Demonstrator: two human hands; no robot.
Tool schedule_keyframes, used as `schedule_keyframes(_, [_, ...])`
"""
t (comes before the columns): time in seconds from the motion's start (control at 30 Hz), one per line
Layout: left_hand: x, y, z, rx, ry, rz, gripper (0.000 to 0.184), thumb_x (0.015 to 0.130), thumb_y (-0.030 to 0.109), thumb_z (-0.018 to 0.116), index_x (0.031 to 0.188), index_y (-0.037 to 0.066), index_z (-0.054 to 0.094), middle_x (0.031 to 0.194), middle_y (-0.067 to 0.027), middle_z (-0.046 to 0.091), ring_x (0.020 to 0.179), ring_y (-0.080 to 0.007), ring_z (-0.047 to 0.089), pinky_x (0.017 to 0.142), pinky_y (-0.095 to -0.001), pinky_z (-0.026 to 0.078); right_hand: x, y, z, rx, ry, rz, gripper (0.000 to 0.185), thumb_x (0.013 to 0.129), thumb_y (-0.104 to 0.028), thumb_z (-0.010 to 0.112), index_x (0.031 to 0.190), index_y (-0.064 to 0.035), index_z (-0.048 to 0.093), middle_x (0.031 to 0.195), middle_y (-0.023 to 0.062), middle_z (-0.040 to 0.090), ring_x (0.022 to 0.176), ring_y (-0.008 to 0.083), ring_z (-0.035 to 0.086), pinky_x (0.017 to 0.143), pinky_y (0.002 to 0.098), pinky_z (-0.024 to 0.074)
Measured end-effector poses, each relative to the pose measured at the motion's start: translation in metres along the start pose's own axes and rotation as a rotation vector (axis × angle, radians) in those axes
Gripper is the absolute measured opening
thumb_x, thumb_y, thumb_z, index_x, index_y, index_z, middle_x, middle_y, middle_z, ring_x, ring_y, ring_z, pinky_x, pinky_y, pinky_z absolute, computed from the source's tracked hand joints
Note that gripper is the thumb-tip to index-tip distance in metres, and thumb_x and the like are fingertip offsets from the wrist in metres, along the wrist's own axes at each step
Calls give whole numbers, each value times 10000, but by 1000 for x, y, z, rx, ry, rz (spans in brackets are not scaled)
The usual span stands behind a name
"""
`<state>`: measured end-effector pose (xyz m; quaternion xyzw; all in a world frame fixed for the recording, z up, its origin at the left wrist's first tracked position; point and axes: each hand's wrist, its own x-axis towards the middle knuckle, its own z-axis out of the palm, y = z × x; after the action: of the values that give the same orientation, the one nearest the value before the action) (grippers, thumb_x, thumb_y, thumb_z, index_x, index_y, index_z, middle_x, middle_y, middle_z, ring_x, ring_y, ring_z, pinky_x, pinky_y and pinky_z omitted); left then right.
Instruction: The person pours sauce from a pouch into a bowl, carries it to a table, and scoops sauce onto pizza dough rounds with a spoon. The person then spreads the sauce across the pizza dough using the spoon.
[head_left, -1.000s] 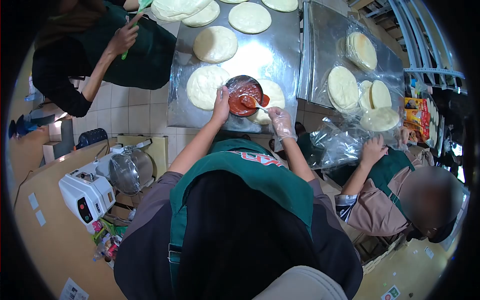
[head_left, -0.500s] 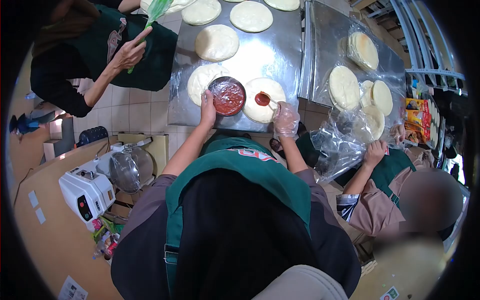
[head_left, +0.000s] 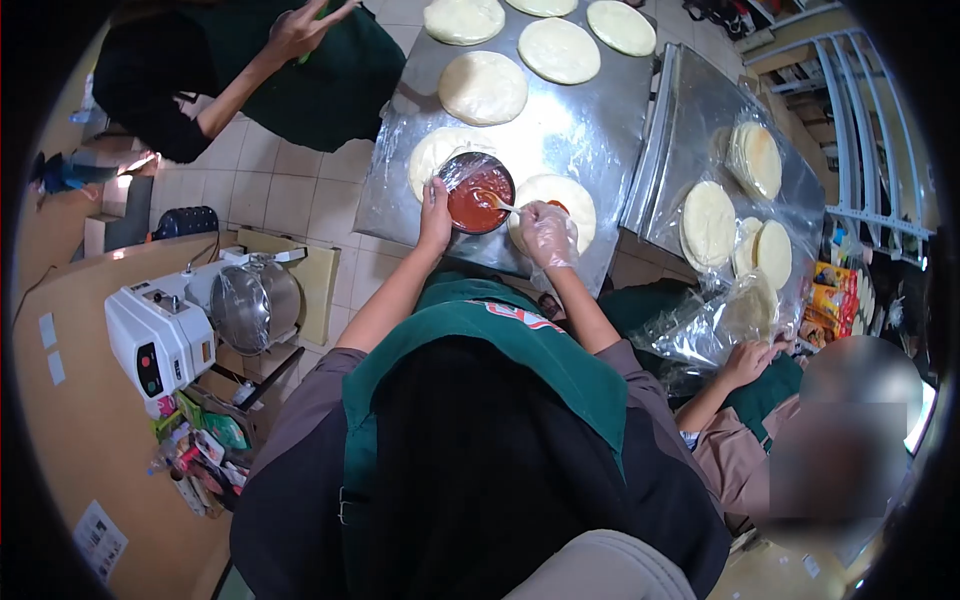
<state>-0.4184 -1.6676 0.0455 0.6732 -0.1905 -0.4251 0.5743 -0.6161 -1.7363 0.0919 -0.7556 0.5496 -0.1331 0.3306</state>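
Two benches: seven dough rounds [head_left: 483,88] on the left bench [head_left: 388,215], two of them partly covered and one cut by the top edge. On the right bench [head_left: 690,110], one stack [head_left: 755,160] with layers too tight to count, plus three single tops [head_left: 708,226]. One bowl [head_left: 478,232], one spoon [head_left: 507,207], one mixer [head_left: 165,335]. The wearer's two hands, left hand [head_left: 435,215] and right hand [head_left: 550,235], with one glove [head_left: 556,250]. Two co-workers [head_left: 320,80].
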Motion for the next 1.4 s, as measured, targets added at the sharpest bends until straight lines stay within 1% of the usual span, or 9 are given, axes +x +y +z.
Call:
schedule_keyframes(0.17, [1,4,-18,-219,85,-37,710,1023,556,307,1398,-43,375,1358,-154,492,1240,-223,483,1060,-337,376,29,39,32,578,-282,344,294,866,-280,629,908,-9,735,732,62,689,701,137,623,686,323,475])
schedule_keyframes(0.27, [11,-14,-42,-196,164,-43,755,1009,581,326,1418,-54,339,1375,-184,478,1254,-252,476,1079,-346,357,39,1,9,445,-237,353,280,870,-277,630,905,-21,739,729,63,680,711,125,614,698,308,476])
schedule_keyframes(0.4, [14,-22,-65,-152,366,-34,682,1028,549,298,1346,-33,456,1301,-129,555,1191,-193,534,1037,-326,399,55,-22,27,258,-22,129,260,901,-269,596,946,-40,710,855,170,706,790,263,678,712,369,507])
schedule_keyframes(0.43, [13,-20,-73,-174,374,-59,679,1028,549,300,1344,-31,458,1293,-125,562,1185,-192,539,1035,-325,400,57,-35,24,-67,53,-109,210,905,-212,559,977,-61,687,897,183,686,802,334,663,719,427,511])
schedule_keyframes(0.53, [19,-40,-93,-216,399,-41,744,1008,563,359,1390,-75,361,1373,-201,473,1262,-262,472,1067,-353,369,78,-21,58,-303,62,-445,166,888,-163,544,962,-83,668,875,152,664,765,338,646,730,453,505])
schedule_keyframes(0.67, [18,-30,-93,-238,412,-44,687,1020,543,348,1362,-51,390,1333,-175,503,1227,-243,495,1054,-349,381,72,-45,36,-160,190,-466,146,893,-160,535,940,-83,649,872,158,643,795,342,630,742,464,496])
schedule_keyframes(0.97, [29,-17,-67,-135,389,-19,757,1001,597,328,1402,-43,381,1394,-158,466,1279,-231,454,1079,-340,350,72,-59,52,-148,-153,-335,212,879,-244,570,882,-74,696,841,197,672,814,372,638,763,485,494])
schedule_keyframes(1.2, [40,-37,-74,-261,387,-40,821,983,624,352,1432,-63,334,1421,-196,446,1312,-268,432,1096,-350,333,86,-22,54,428,-353,117,251,886,-229,626,913,8,705,713,57,646,659,114,545,635,294,444])
schedule_keyframes(1.4, [26,-30,-90,-229,444,-42,780,988,607,365,1419,-43,349,1395,-179,465,1274,-254,465,1071,-354,365,90,-30,63,-29,24,-330,166,872,-186,570,887,-63,682,773,143,666,727,321,641,689,433,485])
